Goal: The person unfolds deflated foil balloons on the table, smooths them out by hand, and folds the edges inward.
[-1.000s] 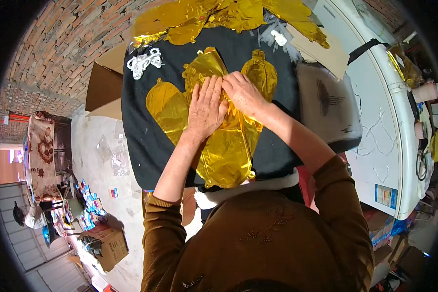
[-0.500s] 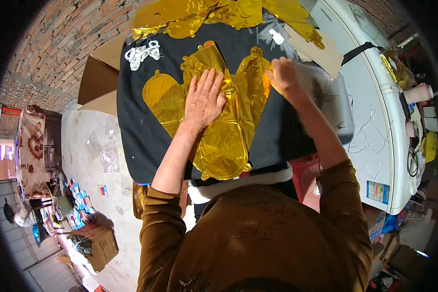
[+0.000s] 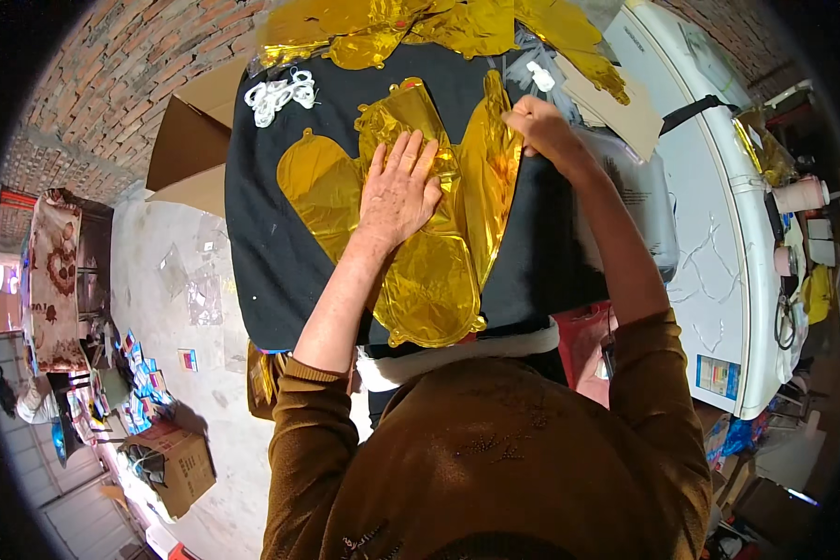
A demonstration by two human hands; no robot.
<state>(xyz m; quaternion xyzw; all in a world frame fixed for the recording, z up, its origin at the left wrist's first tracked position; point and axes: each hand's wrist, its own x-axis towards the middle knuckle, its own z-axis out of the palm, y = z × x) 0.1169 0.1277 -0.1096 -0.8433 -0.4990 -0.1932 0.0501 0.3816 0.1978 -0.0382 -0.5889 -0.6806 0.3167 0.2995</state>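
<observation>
A flat, uninflated gold foil balloon point(image 3: 429, 289) lies on the black cloth in front of me, its rounded lobes spread out. My left hand point(image 3: 399, 194) rests palm down on its middle, fingers stretched out. At the balloon's far right, my right hand point(image 3: 541, 129) is closed, its fingertips at the edge of the right lobe point(image 3: 491, 177). That lobe stands partly lifted and creased, narrower than the left lobe point(image 3: 317, 177), which lies flat. What exactly sits between my right fingers is partly hidden.
More gold foil balloons point(image 3: 457, 28) lie piled along the far edge. White string point(image 3: 280, 96) sits at the far left, clear plastic strips point(image 3: 532, 75) and cardboard point(image 3: 611, 103) at the far right. Right of the black cloth point(image 3: 261, 261) stand a clear plastic bin point(image 3: 639, 201) and a white cabinet point(image 3: 709, 233).
My right hand has moved slightly away from me, and the balloon's right lobe has lifted and folded narrower. My left hand stays pressed on the foil.
</observation>
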